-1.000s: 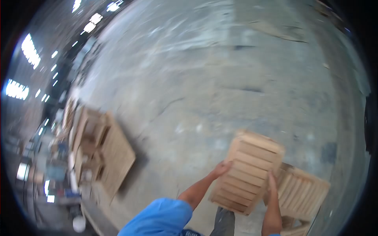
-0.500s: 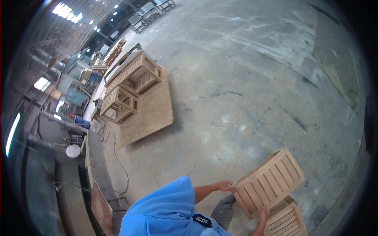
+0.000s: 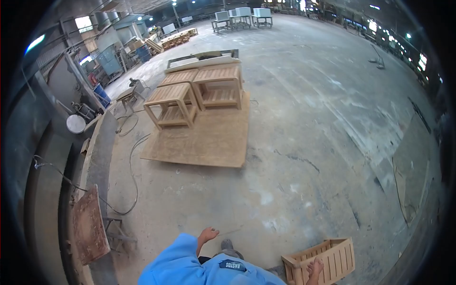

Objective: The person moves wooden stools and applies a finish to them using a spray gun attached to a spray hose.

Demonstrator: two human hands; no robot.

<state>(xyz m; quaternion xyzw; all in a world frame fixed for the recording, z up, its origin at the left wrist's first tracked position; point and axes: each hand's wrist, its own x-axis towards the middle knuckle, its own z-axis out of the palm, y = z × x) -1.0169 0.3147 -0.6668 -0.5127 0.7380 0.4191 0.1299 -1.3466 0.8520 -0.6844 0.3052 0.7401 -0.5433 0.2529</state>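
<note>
My left hand (image 3: 208, 233) is raised in front of my body, its fingers loosely bent and nothing in them. Below and to its right is my shoe (image 3: 227, 244) on the concrete floor. At the lower right, my right hand (image 3: 315, 267) overlaps a small slatted wooden table (image 3: 335, 260), its fingers bent upward and apart. The table's slatted face is toward me, and its frame shows an opening along the upper side. The bottom of this table is cut off by the view's lower edge.
Several slatted wooden tables (image 3: 173, 97) stand on a brown board (image 3: 204, 147) ahead. A hose (image 3: 135, 183) curves across the floor at left, near a stained panel (image 3: 90, 225) leaning on a metal stand. White blocks on stands (image 3: 242, 19) are far back.
My view has turned rightward and up, bringing the tables on the board toward the middle. My left hand has come off the slatted table and moved left.
</note>
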